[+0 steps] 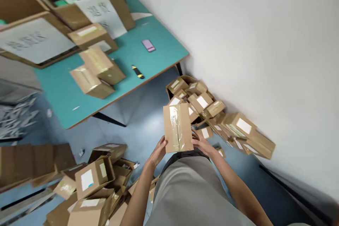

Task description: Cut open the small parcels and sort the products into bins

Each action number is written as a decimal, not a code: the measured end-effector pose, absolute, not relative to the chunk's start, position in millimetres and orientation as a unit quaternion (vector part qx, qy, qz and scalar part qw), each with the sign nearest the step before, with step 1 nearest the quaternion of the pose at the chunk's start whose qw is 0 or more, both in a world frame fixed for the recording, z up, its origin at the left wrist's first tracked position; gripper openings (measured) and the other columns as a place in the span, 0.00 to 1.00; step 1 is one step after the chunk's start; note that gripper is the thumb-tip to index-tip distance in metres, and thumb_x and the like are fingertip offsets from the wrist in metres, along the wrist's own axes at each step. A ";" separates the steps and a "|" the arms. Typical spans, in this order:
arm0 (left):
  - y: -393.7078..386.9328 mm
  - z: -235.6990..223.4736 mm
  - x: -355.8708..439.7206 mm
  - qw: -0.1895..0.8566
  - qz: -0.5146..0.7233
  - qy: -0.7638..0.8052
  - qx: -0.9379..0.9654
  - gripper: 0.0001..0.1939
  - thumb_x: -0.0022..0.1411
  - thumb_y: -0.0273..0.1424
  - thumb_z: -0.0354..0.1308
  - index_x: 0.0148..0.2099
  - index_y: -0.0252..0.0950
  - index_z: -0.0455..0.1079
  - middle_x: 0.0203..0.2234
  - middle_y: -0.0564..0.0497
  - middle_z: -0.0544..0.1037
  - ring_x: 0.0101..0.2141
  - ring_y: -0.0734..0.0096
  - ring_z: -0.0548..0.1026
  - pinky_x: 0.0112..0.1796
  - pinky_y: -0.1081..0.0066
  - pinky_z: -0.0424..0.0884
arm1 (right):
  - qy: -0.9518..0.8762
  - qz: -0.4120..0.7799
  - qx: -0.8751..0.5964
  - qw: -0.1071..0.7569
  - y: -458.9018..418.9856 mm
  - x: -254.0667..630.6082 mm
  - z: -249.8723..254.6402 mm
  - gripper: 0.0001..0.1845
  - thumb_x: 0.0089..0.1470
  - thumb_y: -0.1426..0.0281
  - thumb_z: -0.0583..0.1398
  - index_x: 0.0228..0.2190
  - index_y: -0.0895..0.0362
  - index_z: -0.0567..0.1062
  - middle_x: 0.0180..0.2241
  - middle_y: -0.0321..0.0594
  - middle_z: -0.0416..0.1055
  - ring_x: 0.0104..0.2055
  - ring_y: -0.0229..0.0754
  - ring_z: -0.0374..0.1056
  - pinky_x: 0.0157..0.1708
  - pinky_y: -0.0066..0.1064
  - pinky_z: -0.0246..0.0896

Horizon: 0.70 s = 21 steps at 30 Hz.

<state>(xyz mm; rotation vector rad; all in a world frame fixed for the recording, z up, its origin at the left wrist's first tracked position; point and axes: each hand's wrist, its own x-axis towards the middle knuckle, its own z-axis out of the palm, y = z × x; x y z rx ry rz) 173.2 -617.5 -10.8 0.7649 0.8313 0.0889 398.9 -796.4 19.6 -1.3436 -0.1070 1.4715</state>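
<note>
A taped brown cardboard box is held in front of my body, its taped face turned up toward me. My left hand grips its lower left side, and my right hand grips its lower right side. Clear tape runs down the middle of the box, with a white label partly under it near the top. The undersides of the box and some of my fingers are hidden.
A green table bears taped boxes, a utility knife, a phone and two large open cartons with paper signs. Labelled boxes pile by the wall; more boxes heap on the floor at left.
</note>
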 end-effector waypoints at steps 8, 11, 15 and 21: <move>-462.1 -1.4 177.8 0.808 0.195 0.458 0.315 0.53 0.45 0.67 0.81 0.66 0.46 0.75 0.69 0.37 0.75 0.66 0.36 0.75 0.63 0.43 0.74 | -0.112 0.684 -0.502 0.517 -579.7 429.3 1.1 0.51 0.43 0.47 0.78 0.67 0.39 0.76 0.68 0.46 0.77 0.73 0.65 0.70 0.65 0.57 0.75; -402.4 6.0 187.0 0.783 0.257 0.481 0.299 0.50 0.50 0.66 0.79 0.66 0.46 0.74 0.71 0.38 0.73 0.71 0.37 0.71 0.67 0.43 0.71 | -0.122 0.715 -0.458 0.515 -492.4 440.7 -0.3 0.50 0.45 0.48 0.79 0.67 0.39 0.77 0.64 0.44 0.81 0.70 0.63 0.73 0.61 0.56 0.79; -327.9 3.7 188.5 0.714 0.317 0.536 0.320 0.40 0.61 0.63 0.74 0.64 0.43 0.76 0.71 0.38 0.74 0.74 0.40 0.68 0.70 0.46 0.68 | -0.159 0.732 -0.438 0.497 -385.0 466.0 -2.0 0.47 0.46 0.52 0.81 0.66 0.38 0.79 0.63 0.40 0.82 0.68 0.61 0.76 0.61 0.52 0.79; -206.1 -43.7 130.4 0.453 0.363 0.741 0.337 0.47 0.60 0.42 0.79 0.74 0.36 0.65 0.74 0.29 0.68 0.72 0.40 0.71 0.71 0.46 0.70 | -0.224 0.699 -0.484 0.475 -249.7 497.4 -18.8 0.47 0.50 0.51 0.78 0.69 0.41 0.76 0.69 0.41 0.78 0.73 0.61 0.71 0.67 0.55 0.75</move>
